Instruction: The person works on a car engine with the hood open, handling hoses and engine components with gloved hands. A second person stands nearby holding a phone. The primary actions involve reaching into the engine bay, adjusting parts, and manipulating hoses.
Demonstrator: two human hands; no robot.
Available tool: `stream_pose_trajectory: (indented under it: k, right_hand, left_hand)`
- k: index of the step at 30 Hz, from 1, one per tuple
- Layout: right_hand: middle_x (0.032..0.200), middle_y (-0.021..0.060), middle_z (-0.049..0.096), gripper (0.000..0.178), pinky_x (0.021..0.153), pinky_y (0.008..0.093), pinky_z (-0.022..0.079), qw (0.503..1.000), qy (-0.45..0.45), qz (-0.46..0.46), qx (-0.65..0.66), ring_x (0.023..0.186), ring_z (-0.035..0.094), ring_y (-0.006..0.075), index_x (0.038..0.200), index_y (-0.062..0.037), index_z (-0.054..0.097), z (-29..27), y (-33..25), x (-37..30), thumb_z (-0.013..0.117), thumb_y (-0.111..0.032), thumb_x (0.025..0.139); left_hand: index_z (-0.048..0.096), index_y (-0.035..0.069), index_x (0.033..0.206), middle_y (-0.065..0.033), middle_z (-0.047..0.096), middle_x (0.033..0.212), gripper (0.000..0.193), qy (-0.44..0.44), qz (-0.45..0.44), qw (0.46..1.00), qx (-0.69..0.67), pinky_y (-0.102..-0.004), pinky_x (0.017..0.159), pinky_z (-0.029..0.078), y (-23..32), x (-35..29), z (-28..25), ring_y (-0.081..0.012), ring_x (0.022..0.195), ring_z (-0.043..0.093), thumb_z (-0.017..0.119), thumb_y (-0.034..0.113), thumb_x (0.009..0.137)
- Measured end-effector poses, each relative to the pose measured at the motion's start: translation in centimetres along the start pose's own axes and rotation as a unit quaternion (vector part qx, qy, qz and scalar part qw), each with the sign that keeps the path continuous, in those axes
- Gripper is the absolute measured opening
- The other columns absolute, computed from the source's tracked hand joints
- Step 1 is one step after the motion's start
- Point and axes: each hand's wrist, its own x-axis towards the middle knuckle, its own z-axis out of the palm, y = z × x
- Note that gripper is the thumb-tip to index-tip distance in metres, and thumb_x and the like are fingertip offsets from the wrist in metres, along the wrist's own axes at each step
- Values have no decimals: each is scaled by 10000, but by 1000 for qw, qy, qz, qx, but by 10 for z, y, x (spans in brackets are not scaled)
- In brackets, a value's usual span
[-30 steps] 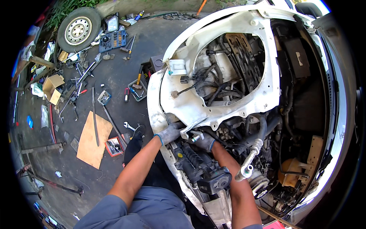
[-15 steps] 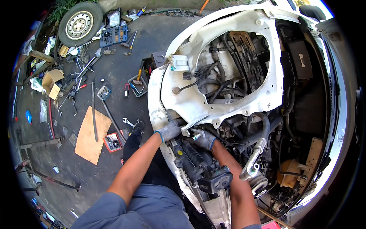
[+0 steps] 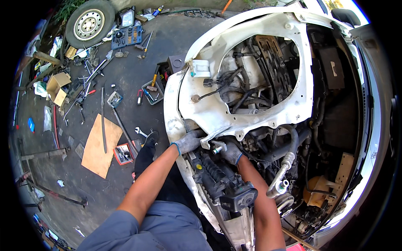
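Note:
My left hand (image 3: 188,142), in a grey work glove with a blue cuff, reaches under the lower edge of the white body panel (image 3: 204,121). Its fingers are out of sight beneath the metal. My right hand (image 3: 231,154), gloved the same way, reaches into the gap beside a small silver pipe fitting (image 3: 217,149). Its fingertips are hidden, so I cannot tell whether it grips anything. Between my forearms lies a black ribbed housing (image 3: 217,170) with a yellow cap. A thick silver pipe (image 3: 288,161) bends past my right arm.
Engine parts and hoses fill the bay on the right, near a yellowish reservoir (image 3: 319,191). On the ground at left lie a brown board (image 3: 94,154), a wrench (image 3: 141,132), a tool tray (image 3: 153,94), a cardboard box (image 3: 56,85) and a wheel (image 3: 88,24).
My right hand has shifted slightly right, a little farther from the silver fitting. My left hand stays under the panel edge. The whole view has moved a few pixels.

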Motion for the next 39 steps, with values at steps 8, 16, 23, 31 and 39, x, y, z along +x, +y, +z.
stream_pose_trajectory:
  k: [8,16,23,31,39]
  right_hand:
    - [1430,184,802,407,1182,405,556,985,79,-144,-51,1312,741,288,1418,-31,797,8,41,16,766,-200,1050]
    - [1446,170,789,434,1139,374,568,993,41,-99,51,1289,725,243,1448,1,763,11,52,28,806,-180,1056]
    - [1373,161,800,389,1085,355,584,987,74,-141,32,1236,737,224,1464,-22,755,25,88,49,758,-160,1100]
    - [1360,123,808,447,1045,356,585,997,11,-73,-1,1157,715,204,1475,-44,756,16,83,45,819,-205,1063]
    - [1353,118,821,501,1080,365,582,999,-16,-36,23,1226,711,204,1437,-30,786,18,51,35,894,-235,993]
  left_hand:
    - [709,22,1561,-207,780,1494,536,-9,-13,1000,1,-411,1191,539,25,-12,3,-319,1382,720,736,239,1073]
    - [735,35,1531,-215,811,1426,528,12,-29,998,45,-416,1140,576,25,-12,4,-311,1303,766,770,253,1051]
    - [785,63,1480,-185,845,1340,528,-10,-50,995,86,-419,1081,602,54,-26,-5,-291,1221,787,825,339,1032]
    - [798,57,1447,-187,860,1266,568,-50,-49,989,129,-440,1048,606,55,-21,-13,-291,1144,794,847,418,1012]
    - [823,-2,1342,-211,866,1187,485,-68,-31,989,129,-451,1005,625,51,-26,-18,-311,1070,810,803,328,987]
